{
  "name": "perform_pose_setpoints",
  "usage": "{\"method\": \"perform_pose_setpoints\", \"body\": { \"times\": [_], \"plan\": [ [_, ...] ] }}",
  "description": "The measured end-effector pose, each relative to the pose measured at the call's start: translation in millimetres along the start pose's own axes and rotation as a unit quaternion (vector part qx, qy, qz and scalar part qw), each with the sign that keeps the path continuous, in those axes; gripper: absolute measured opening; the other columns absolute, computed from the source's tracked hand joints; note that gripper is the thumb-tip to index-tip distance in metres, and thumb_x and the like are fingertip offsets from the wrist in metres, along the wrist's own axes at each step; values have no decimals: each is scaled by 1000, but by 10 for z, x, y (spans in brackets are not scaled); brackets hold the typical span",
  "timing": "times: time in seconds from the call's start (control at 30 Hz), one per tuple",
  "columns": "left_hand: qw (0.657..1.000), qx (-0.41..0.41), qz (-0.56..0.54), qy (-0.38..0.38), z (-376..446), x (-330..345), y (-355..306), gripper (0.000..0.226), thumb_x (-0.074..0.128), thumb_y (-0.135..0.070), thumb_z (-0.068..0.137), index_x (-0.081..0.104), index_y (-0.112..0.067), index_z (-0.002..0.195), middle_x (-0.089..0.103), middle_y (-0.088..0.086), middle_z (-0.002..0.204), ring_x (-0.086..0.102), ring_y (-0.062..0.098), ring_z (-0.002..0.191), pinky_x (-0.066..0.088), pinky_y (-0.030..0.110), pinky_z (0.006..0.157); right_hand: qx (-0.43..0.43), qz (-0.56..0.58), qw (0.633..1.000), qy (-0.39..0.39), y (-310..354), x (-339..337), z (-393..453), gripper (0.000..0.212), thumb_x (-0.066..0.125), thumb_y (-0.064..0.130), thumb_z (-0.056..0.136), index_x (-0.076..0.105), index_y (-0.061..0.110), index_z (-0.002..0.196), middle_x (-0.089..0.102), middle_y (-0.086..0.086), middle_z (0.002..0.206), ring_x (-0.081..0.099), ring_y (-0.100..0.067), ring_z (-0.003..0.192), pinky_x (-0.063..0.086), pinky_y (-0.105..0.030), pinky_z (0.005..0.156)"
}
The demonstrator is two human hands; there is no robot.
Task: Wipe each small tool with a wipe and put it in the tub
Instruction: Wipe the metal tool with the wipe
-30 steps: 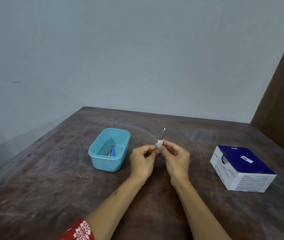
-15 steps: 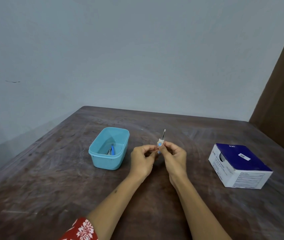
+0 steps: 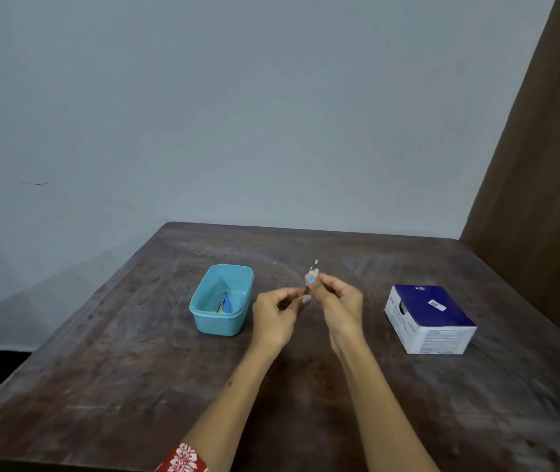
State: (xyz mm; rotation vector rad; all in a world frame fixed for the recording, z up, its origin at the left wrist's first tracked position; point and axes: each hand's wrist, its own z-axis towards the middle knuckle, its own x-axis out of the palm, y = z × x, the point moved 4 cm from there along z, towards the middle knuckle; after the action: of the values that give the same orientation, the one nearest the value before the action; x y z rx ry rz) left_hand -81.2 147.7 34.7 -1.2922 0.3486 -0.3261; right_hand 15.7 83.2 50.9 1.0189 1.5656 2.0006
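The wipe (image 3: 310, 277) has been slid up the small tool (image 3: 314, 265) by the right hand (image 3: 339, 299); its lower end is pinched by the left hand (image 3: 276, 313) above the table (image 3: 108, 369). One tub (image 3: 221, 299) with tools stands left, one box (image 3: 429, 318) near the right edge.

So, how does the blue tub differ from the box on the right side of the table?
The tub is open on top and light turquoise with rounded corners; the box is closed on top, white with a dark blue top and sharp edges. The tub holds small tools; what the box holds is hidden. The tub lies beside the left hand, the box beyond the right hand. Both rest on the table.
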Motion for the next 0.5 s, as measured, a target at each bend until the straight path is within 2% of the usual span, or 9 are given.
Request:
{"method": "perform_pose_setpoints", "body": {
  "times": [0.1,0.17,0.3,0.4,0.5],
  "plan": [
    [999,11,44,13,-69,-29,-58,17,66,-2,81,75,-15,87,74,3,84,70,15,82,58,36,78,14,-33,999,27,-54,-77,-185,6,70,8,80,72,3,80,72,-4,75,67,-10,77,52,-18,72],
    [998,-3,56,23,-128,-37,-40,14,69,-5,80,74,-10,91,74,5,86,70,15,84,58,38,80,29,-23,999,30,-42,-107,-223,4,70,9,80,73,7,82,73,-5,78,67,-11,79,52,-20,74],
    [998,-21,44,26,-221,-20,-86,16,73,-9,78,74,-7,93,74,6,84,69,17,83,57,37,81,25,9,1000,12,127,-91,-211,6,70,9,80,72,13,85,71,-1,78,65,-4,73,50,-14,67],
    [999,-22,8,22,-219,-35,-213,13,70,-4,79,73,-5,91,71,2,76,67,12,74,56,33,75,25,0,999,28,211,-46,-254,6,70,9,81,71,12,86,71,0,75,64,-5,71,50,-14,66],
    [999,-28,-6,38,-230,-65,-315,17,68,-1,80,72,-6,96,71,0,80,68,12,78,56,30,77,16,-25,999,35,300,-12,-304,4,69,9,81,71,11,84,70,-3,75,64,-7,71,49,-13,64]
  ]
}}
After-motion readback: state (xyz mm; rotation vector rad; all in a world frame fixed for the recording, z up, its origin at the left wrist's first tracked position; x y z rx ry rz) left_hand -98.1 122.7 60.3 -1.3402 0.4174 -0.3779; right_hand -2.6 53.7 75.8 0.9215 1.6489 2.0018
